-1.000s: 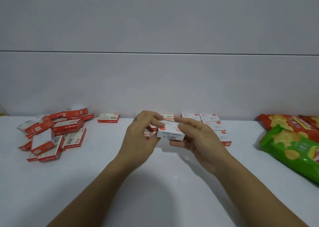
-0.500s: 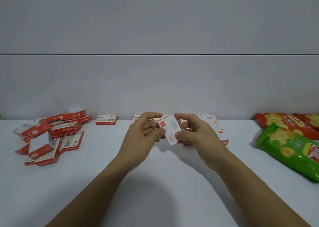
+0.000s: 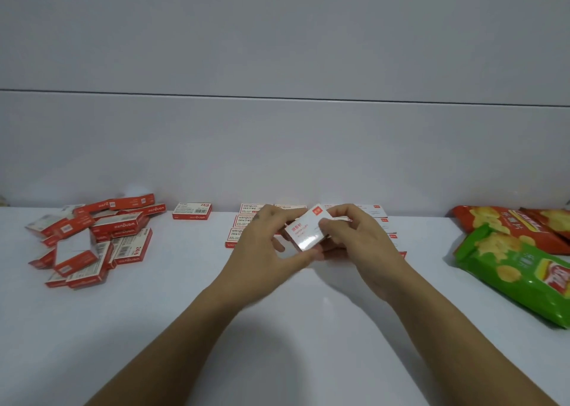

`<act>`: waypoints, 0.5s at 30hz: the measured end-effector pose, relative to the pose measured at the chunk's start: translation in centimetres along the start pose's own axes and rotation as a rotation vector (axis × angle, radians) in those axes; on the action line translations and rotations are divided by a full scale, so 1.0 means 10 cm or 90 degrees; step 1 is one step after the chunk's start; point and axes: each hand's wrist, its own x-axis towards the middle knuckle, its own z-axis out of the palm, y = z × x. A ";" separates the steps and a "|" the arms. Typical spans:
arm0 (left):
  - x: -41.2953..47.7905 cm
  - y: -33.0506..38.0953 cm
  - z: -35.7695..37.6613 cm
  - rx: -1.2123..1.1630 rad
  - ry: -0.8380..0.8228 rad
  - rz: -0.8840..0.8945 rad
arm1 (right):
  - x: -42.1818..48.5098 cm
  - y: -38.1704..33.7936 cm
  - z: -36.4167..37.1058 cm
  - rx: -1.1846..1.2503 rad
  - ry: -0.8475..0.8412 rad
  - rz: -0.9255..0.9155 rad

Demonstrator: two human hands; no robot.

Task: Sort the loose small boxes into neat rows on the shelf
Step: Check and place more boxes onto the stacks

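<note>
Both hands, left hand (image 3: pixel 262 251) and right hand (image 3: pixel 361 245), hold one small box (image 3: pixel 303 234) tilted above the shelf (image 3: pixel 154 328), fingers (image 3: pixel 339 212) clamped on its edges; behind them, apparently, rows of boxes (image 3: pixel 245 212); a loose pile (image 3: pixel 92 242) lies left.

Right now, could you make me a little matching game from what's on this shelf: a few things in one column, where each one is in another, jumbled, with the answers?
Things
1. white-faced box
2. heap of red boxes
3. green snack bag
4. single box

Places
A. at the right end of the shelf
B. lying flat by itself at the back, left of centre
C. pinched between the left hand and the right hand
D. jumbled at the left end

Pairs: 1-C, 2-D, 3-A, 4-B
</note>
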 end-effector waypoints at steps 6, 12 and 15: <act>0.01 0.04 -0.05 -0.062 0.053 -0.052 | -0.03 -0.13 -0.29 -0.269 -0.076 -0.152; -0.01 -0.03 0.00 -0.025 0.019 -0.034 | 0.07 -0.11 -0.33 -0.530 -0.062 -0.268; 0.01 -0.11 0.05 -0.002 0.025 -0.039 | 0.15 -0.16 -0.35 -0.618 -0.074 -0.286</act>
